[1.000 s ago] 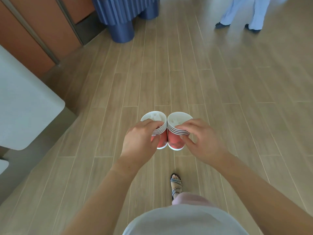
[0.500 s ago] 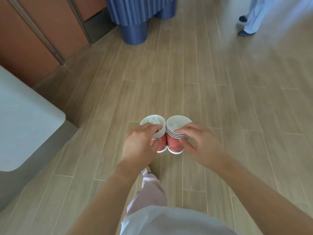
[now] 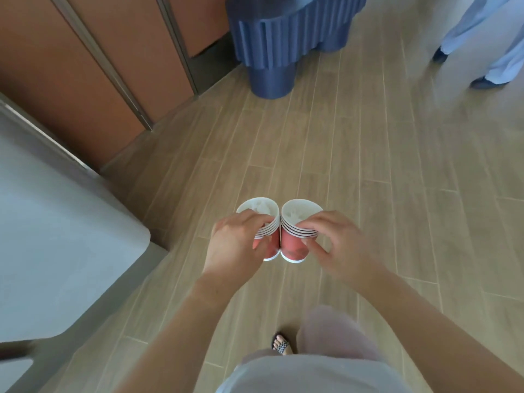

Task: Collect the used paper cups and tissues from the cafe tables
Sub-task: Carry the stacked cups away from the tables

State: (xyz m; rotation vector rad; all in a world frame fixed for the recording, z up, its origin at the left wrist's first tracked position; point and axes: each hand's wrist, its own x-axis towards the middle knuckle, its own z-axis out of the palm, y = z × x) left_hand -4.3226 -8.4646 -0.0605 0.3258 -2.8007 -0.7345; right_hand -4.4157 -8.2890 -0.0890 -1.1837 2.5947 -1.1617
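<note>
Head view looks down on two stacks of nested paper cups that I carry in front of me, above the wooden floor [image 3: 382,171]. The left stack of cups [image 3: 259,207] and the right stack of cups [image 3: 300,214] are pressed side by side, touching along their red walls, with their white mouths turned up and slightly away from me. Several white rims show banded under the top cup of each stack. My hands each have one stack. My left hand [image 3: 235,246] has its fingers curled over the rims and its thumb against the red wall. My right hand [image 3: 341,245] pinches the other stack, fingertips on the banded rims and thumb lower on the red side.

Below the cups, near the bottom edge, my sandalled foot [image 3: 280,344] is on the planks beside pale trousers. To my left a grey worktop [image 3: 56,236] with a rounded corner fills the frame edge. Behind it run brown wall panels [image 3: 71,80]. Farther ahead stands a blue fluted pedestal [image 3: 283,38], and at the top right are the legs of another person [image 3: 487,38] in light blue trousers and dark shoes.
</note>
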